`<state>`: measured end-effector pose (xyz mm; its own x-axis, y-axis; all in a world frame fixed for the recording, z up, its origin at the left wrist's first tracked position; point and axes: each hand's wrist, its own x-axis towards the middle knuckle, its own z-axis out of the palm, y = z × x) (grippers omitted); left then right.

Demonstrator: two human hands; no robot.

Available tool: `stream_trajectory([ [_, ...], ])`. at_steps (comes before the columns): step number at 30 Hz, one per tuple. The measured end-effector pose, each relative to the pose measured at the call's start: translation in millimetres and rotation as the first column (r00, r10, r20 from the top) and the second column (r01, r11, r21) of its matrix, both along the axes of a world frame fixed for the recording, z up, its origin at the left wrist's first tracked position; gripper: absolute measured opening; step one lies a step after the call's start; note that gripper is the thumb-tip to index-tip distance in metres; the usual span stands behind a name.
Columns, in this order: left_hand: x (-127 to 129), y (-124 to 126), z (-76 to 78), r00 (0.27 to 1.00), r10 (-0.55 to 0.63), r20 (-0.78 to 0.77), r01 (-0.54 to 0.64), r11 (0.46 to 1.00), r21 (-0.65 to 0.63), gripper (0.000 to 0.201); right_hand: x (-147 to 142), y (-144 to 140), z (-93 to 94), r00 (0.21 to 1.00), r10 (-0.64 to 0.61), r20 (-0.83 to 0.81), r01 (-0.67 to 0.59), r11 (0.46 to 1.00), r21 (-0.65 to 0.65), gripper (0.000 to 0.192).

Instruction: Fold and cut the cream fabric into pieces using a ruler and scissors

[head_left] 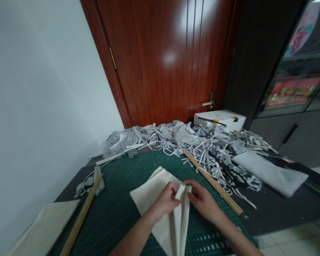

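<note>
Cloth (160,199) lies on the green mat (117,213), mid-fold, it seems. Left hand (164,202) and right hand (202,200) pinch its raised crease, fingers clamped. Next likely calls for pressing that crease flat onto the mat.

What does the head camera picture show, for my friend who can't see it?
Two bare hands, left hand and right hand, pinch a folded piece of white cloth over a green cutting mat. Grey fabric scraps pile up behind, before a brown door.

Both bare forearms reach forward and converge. The left hand (164,202) is curled, fingers pinched together. The right hand (202,199) faces it, fingertips pinched, nearly touching.
</note>
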<state>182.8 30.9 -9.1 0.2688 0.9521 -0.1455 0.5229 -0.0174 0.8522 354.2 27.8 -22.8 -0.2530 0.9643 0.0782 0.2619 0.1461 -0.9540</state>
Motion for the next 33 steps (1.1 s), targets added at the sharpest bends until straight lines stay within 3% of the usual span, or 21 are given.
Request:
stream_trajectory([
  [1, -0.1, -0.2, 4.4, 0.982, -0.007, 0.191, 0.024, 0.996, -0.084, 0.036, -1.7, 1.1, 6.7, 0.998, 0.007, -0.062, -0.007, 1.000, 0.000, 0.034],
  [3, 0.5, -1.6, 16.7, 0.859, 0.002, 0.511, 0.125, 0.969, -0.214, 0.054, -6.8, 0.4, 23.1, 0.991, 0.028, -0.133, -0.024, 0.999, 0.031, 0.031],
  [6, -0.9, -5.3, 41.5, 0.710, -0.018, 0.704, 0.251, 0.941, -0.229, 0.053, -13.5, -8.0, 50.3, 0.981, 0.101, -0.167, -0.073, 0.984, 0.165, 0.027],
  [8, -4.0, -9.3, 58.2, 0.658, -0.061, 0.751, 0.290, 0.940, -0.177, 0.047, -14.7, -16.9, 66.0, 0.968, 0.191, -0.163, -0.149, 0.959, 0.241, 0.041],
  [11, -8.3, -16.6, 77.7, 0.660, -0.142, 0.738, 0.286, 0.955, -0.073, 0.047, -12.5, -29.2, 81.6, 0.959, 0.260, -0.111, -0.223, 0.937, 0.267, 0.061],
  [12, -9.1, -18.9, 82.8, 0.677, -0.135, 0.723, 0.253, 0.966, -0.056, 0.047, -11.3, -31.9, 85.3, 0.968, 0.227, -0.107, -0.188, 0.940, 0.286, 0.057],
  [14, -10.5, -22.8, 91.9, 0.724, -0.073, 0.686, 0.154, 0.986, -0.058, 0.042, -8.6, -33.9, 92.5, 0.992, 0.052, -0.118, -0.003, 0.922, 0.387, 0.044],
  [16, -12.5, -25.8, 101.4, 0.782, -0.042, 0.621, 0.096, 0.994, -0.053, 0.037, -5.7, -31.2, 101.2, 0.984, -0.138, -0.109, 0.175, 0.848, 0.500, 0.044],
  [18, -16.0, -27.8, 112.0, 0.830, -0.123, 0.544, 0.150, 0.989, -0.006, 0.037, -3.1, -24.1, 110.1, 0.990, -0.136, -0.033, 0.133, 0.832, 0.538, 0.061],
  [19, -18.5, -28.2, 117.4, 0.842, -0.171, 0.511, 0.184, 0.983, 0.025, 0.038, -2.1, -19.2, 113.5, 0.999, -0.045, 0.012, 0.033, 0.868, 0.496, 0.065],
  [21, -24.6, -26.9, 126.9, 0.858, -0.202, 0.471, 0.190, 0.979, 0.075, 0.037, -0.4, -7.8, 115.7, 0.982, 0.185, 0.036, -0.187, 0.933, 0.308, 0.052],
  [23, -32.7, -22.1, 133.6, 0.879, -0.144, 0.454, 0.102, 0.988, 0.116, 0.035, 2.2, 4.3, 111.5, 0.947, 0.321, -0.014, -0.317, 0.941, 0.116, 0.037],
  [25, -43.1, -14.3, 137.0, 0.894, -0.066, 0.444, -0.001, 0.989, 0.149, 0.034, 7.2, 15.3, 103.0, 0.931, 0.366, -0.015, -0.366, 0.931, 0.004, 0.036],
  [28, -61.8, -1.2, 138.5, 0.875, 0.056, 0.481, -0.142, 0.979, 0.145, 0.033, 20.5, 27.0, 90.2, 0.899, 0.421, 0.124, -0.413, 0.907, -0.085, 0.033],
  [31, -79.7, 7.9, 138.8, 0.823, 0.150, 0.548, -0.225, 0.972, 0.072, 0.041, 36.4, 31.6, 83.2, 0.884, 0.411, 0.224, -0.402, 0.911, -0.087, 0.030],
  [33, -89.5, 10.7, 138.2, 0.805, 0.177, 0.567, -0.228, 0.974, 0.019, 0.046, 45.7, 31.4, 81.6, 0.889, 0.409, 0.207, -0.402, 0.912, -0.076, 0.026],
])
